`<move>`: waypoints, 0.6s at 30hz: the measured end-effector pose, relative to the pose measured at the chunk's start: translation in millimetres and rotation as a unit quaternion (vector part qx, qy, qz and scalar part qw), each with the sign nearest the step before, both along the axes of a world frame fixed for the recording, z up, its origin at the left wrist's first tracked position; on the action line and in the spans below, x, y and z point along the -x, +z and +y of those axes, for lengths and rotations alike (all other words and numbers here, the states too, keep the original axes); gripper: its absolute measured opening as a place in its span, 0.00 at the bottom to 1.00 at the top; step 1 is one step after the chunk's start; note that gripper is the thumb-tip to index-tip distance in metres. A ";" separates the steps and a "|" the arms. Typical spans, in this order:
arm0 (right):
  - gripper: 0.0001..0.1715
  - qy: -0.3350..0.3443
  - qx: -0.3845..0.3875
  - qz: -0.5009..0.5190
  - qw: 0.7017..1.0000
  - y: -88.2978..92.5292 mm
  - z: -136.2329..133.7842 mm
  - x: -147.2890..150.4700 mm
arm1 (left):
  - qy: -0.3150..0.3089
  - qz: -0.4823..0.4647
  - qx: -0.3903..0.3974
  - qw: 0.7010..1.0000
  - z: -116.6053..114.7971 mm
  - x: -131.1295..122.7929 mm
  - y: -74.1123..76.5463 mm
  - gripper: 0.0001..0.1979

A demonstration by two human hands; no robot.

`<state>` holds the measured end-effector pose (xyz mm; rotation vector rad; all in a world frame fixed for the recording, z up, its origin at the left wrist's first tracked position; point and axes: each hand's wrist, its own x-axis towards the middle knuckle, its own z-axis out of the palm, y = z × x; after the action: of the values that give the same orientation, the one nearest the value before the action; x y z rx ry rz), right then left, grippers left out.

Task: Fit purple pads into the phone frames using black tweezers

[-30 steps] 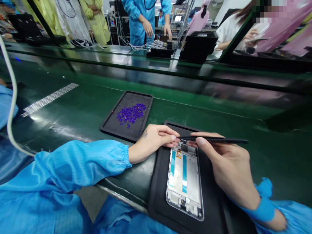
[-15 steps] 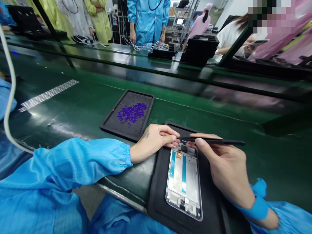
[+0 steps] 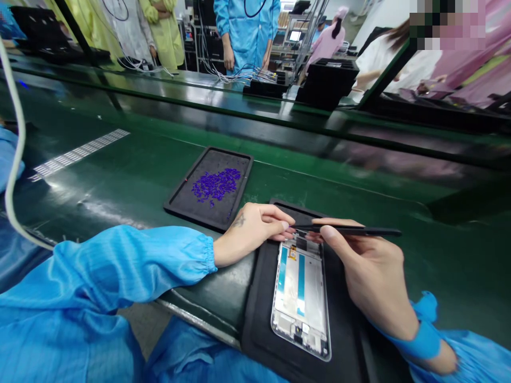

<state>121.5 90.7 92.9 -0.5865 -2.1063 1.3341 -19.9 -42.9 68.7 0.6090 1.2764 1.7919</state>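
A phone frame (image 3: 301, 298) with a white inside and two blue strips lies on a black mat (image 3: 259, 314) at the near edge of the green belt. My right hand (image 3: 371, 271) is closed on black tweezers (image 3: 351, 231), whose tips point left to the frame's top edge. My left hand (image 3: 255, 229) rests beside that top edge, thumb and fingers pinched together right at the tweezer tips; what they pinch is too small to make out.
A black tray (image 3: 179, 199) with several small purple pieces (image 3: 216, 185) lies on the green belt (image 3: 120, 175) to the left. Beyond the belt, people in blue, yellow and pink coats stand at benches with black boxes (image 3: 325, 80) and cables. A white cable (image 3: 16, 159) hangs at far left.
Both hands stay at the top edge of the phone frame, almost unmoved. The view has shifted slightly; people behind have moved a little.
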 end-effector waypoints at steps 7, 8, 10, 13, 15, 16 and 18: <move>0.10 0.003 0.002 -0.004 1.000 0.1 -1.4 0.3 | -0.001 0.012 0.004 1.000 -1.2 -0.1 0.9 0.07; 0.10 0.003 0.002 -0.004 1.000 0.5 -1.8 0.2 | -0.002 0.014 0.006 1.000 -1.5 -0.2 1.4 0.07; 0.10 0.001 0.000 -0.002 1.000 1.5 -2.6 -0.1 | -0.006 0.020 0.011 1.000 -2.0 -0.6 2.6 0.07; 0.09 -0.004 0.001 0.003 1.000 2.2 -2.2 -0.1 | -0.015 0.033 0.022 0.999 -2.3 -0.9 4.1 0.07; 0.10 -0.009 0.025 0.003 1.000 2.0 0.4 0.8 | -0.027 0.047 0.030 0.998 -2.6 0.0 4.8 0.10; 0.12 -0.013 0.048 0.004 0.999 1.9 2.4 1.6 | -0.032 0.057 0.032 0.997 -3.0 0.9 5.3 0.13; 0.14 -0.023 0.111 0.009 0.993 2.1 7.3 3.7 | -0.033 0.076 0.034 0.996 -5.3 3.5 7.1 0.18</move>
<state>117.8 98.0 95.0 -0.7074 -1.9302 1.5530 -23.4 -48.2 75.8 0.7535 1.3964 1.6672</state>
